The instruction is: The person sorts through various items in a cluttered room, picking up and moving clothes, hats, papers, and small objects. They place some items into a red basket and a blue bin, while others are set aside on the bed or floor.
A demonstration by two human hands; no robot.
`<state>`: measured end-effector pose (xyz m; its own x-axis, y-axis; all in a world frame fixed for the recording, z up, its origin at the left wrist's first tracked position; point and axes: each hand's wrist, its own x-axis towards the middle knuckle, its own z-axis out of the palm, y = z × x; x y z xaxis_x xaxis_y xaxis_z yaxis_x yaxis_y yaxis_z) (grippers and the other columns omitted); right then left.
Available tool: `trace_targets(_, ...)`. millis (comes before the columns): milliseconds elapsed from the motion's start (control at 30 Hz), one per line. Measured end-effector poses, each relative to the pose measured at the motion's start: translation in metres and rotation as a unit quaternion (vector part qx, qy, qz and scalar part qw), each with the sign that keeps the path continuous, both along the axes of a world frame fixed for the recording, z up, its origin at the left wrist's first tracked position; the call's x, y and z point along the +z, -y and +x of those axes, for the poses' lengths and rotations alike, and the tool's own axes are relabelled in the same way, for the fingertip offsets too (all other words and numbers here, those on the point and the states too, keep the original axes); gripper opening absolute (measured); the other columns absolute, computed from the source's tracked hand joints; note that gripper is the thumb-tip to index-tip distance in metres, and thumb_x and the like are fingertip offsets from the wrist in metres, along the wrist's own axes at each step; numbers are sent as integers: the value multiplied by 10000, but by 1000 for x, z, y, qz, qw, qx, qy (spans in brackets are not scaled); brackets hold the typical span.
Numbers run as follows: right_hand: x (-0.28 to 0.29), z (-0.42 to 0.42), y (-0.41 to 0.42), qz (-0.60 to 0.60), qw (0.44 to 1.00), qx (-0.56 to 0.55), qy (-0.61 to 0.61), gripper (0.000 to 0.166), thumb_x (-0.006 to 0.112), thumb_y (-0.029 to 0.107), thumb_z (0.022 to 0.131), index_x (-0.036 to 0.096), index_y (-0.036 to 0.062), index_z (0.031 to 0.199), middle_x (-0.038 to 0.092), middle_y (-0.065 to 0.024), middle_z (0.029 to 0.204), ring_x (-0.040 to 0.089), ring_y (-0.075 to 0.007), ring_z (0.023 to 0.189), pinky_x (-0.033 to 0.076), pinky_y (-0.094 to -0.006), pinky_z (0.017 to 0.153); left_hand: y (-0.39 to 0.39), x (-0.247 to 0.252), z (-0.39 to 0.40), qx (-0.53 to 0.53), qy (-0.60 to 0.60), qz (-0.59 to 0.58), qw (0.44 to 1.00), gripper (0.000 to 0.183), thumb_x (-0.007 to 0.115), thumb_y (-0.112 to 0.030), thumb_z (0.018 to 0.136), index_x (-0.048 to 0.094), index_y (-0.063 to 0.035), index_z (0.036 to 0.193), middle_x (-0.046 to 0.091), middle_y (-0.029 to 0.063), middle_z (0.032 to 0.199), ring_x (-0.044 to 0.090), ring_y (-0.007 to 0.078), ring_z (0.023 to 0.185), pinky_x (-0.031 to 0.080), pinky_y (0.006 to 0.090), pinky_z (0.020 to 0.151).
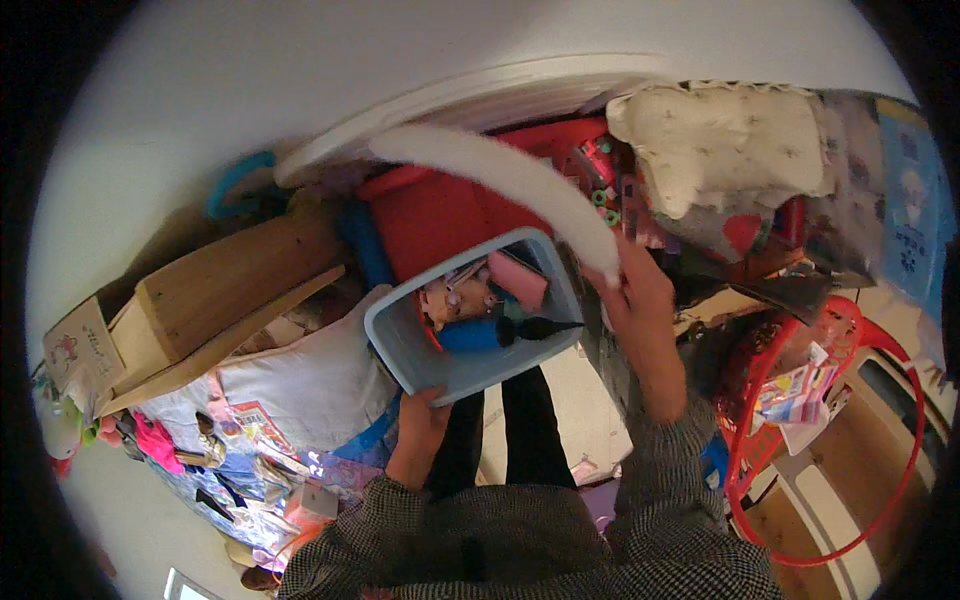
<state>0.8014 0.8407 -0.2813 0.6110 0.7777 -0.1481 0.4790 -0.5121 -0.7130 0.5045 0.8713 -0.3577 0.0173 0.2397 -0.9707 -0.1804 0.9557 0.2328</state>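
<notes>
My left hand (418, 427) grips the near left rim of a grey-blue plastic bin (465, 375), which is tilted in front of me. Inside the bin lie a blue cylinder with a black pointed end (474, 335), a pink block-like object (517, 280) and several small mixed items. To the right of the bin, my right hand (637, 300) holds the lower end of a long, curved white object (517, 176). It arches over the bin's far side, is blurred, and its kind cannot be told.
Beyond the bin stands a red container (427, 225). An open cardboard box (240, 277) lies at left, above a white pillow or cloth (315, 382) and clutter. At right are a cream tufted cushion (727, 142) and a red plastic basket (757, 390) with packets.
</notes>
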Motion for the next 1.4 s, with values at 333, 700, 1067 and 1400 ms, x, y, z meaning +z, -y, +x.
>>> trace_targets(333,178,-100,146,213,660,-593,-409,254,540,188,856,463,-2,1005,556,-105,813,565,-194,685,508,-348,620,-48,-75,-47,-394,8,357,847,246,533,12,737,494,47,978,531,111,941,542,244,851,475,334,752)
trace_targets(700,160,27,205,-120,844,-409,325,361,530,146,851,470,-2,1175,541,-156,1103,531,-226,995,424,-281,834,-77,-64,0,60,56,-25,996,199,525,46,772,497,7,965,517,140,951,511,241,915,474,350,736)
trace_targets(1067,-169,37,29,-166,934,-17,316,489,530,41,719,444,73,1200,436,-177,1224,449,-350,1077,378,-407,918,-71,-37,-1,-10,47,18,999,419,530,55,750,419,6,1152,512,118,1095,513,258,1004,466,361,824)
trace_targets(1400,-213,64,7,-219,904,12,368,436,521,133,779,443,109,1207,518,-186,1086,539,-353,937,449,-442,787,-70,-31,0,-13,62,52,997,489,533,72,730,401,-12,1193,504,113,1128,521,248,1014,469,354,855)
